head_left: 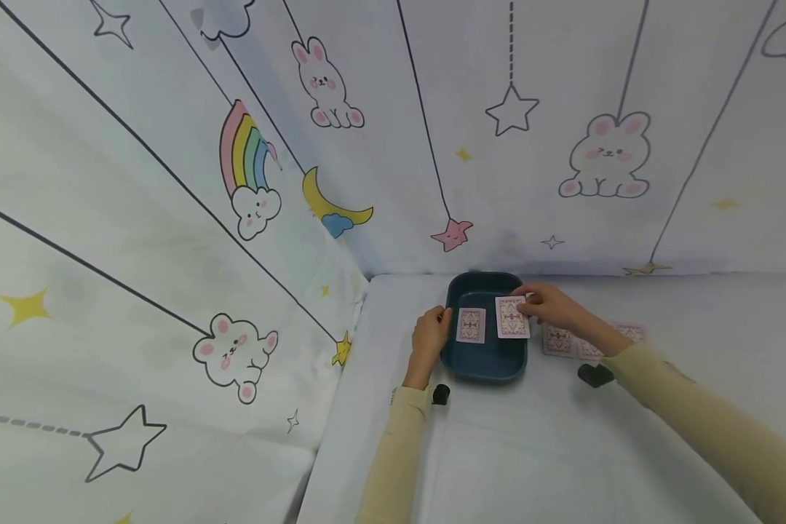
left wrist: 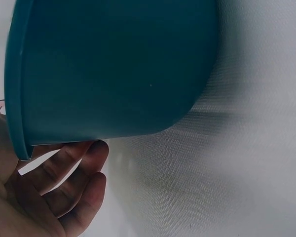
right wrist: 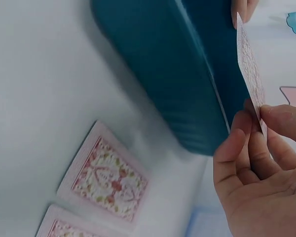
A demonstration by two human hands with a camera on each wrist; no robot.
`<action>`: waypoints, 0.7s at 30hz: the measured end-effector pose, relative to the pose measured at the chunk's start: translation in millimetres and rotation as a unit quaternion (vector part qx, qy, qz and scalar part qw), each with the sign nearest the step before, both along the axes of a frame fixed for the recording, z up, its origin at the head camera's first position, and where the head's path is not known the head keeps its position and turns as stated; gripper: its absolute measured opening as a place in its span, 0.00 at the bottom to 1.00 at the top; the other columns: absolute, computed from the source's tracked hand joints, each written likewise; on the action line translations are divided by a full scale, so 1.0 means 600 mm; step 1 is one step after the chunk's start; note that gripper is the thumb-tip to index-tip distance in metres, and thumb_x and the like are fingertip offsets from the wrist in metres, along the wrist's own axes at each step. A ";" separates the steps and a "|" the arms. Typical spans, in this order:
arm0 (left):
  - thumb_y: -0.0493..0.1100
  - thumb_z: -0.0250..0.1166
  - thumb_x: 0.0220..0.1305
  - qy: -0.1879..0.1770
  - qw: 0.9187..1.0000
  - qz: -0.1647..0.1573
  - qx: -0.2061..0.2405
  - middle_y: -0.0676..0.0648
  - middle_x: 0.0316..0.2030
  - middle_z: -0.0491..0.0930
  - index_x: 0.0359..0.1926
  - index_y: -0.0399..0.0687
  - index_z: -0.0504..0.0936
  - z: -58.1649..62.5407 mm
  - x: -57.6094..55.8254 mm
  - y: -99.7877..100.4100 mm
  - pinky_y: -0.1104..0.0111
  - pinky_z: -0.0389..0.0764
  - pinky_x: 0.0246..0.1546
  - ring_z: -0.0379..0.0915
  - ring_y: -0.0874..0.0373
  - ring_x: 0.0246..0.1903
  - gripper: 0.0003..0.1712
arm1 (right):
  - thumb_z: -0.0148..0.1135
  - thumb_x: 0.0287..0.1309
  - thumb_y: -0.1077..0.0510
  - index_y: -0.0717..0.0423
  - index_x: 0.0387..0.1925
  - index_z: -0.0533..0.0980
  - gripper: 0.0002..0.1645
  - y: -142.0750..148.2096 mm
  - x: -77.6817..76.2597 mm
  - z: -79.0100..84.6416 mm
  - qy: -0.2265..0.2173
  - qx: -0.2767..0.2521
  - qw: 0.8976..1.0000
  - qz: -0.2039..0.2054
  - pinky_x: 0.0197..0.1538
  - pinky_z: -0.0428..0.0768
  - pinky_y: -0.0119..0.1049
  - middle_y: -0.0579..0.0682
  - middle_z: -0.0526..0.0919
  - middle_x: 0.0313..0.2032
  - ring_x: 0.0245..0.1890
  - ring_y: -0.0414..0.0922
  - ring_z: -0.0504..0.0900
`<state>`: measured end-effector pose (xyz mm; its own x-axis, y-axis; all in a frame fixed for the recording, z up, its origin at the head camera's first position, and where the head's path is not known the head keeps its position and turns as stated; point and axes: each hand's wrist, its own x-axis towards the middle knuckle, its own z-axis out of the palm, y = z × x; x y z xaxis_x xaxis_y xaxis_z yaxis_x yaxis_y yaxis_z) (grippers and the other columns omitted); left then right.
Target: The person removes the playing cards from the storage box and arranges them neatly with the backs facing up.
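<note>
A dark teal plastic tray with raised walls stands on the white surface. My left hand holds its left rim; in the left wrist view the fingers bend against the outer wall, below the lip. Over the tray's right half, my right hand pinches a playing card between thumb and fingers, its red patterned back facing up. The right wrist view shows this card almost edge-on, beside the tray wall. Another playing card lies back up inside the tray, on the left.
Right of the tray, several more cards lie back up on the white cloth, partly under my right forearm. A white curtain with printed rabbits and stars rises behind the tray and along the left side.
</note>
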<state>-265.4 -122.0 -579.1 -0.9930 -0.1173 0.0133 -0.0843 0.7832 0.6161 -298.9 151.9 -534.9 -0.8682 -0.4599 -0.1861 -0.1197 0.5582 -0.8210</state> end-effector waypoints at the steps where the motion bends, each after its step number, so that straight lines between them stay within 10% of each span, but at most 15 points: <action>1: 0.52 0.53 0.77 0.000 1.000 -0.001 0.000 0.49 0.22 0.73 0.30 0.47 0.77 0.000 0.000 0.000 0.68 0.62 0.21 0.66 0.58 0.20 0.19 | 0.57 0.72 0.53 0.60 0.65 0.70 0.26 0.003 0.001 0.000 0.000 0.000 1.000 0.000 0.45 0.82 0.48 0.62 0.82 0.47 0.44 0.53 0.80; 21: 0.53 0.52 0.78 -0.001 1.000 -0.002 -0.002 0.51 0.21 0.71 0.29 0.48 0.76 -0.001 0.001 -0.001 0.69 0.62 0.20 0.64 0.59 0.19 0.20 | 0.57 0.73 0.56 0.62 0.65 0.70 0.25 0.066 0.023 -0.008 0.022 -0.019 1.000 -0.009 0.42 0.81 0.42 0.64 0.82 0.49 0.44 0.51 0.80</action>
<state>-264.6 -122.3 -579.5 -0.9935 -0.1128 0.0118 -0.0820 0.7860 0.6128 -284.9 191.3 -539.4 -0.8837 -0.4495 -0.1304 -0.1453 0.5285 -0.8364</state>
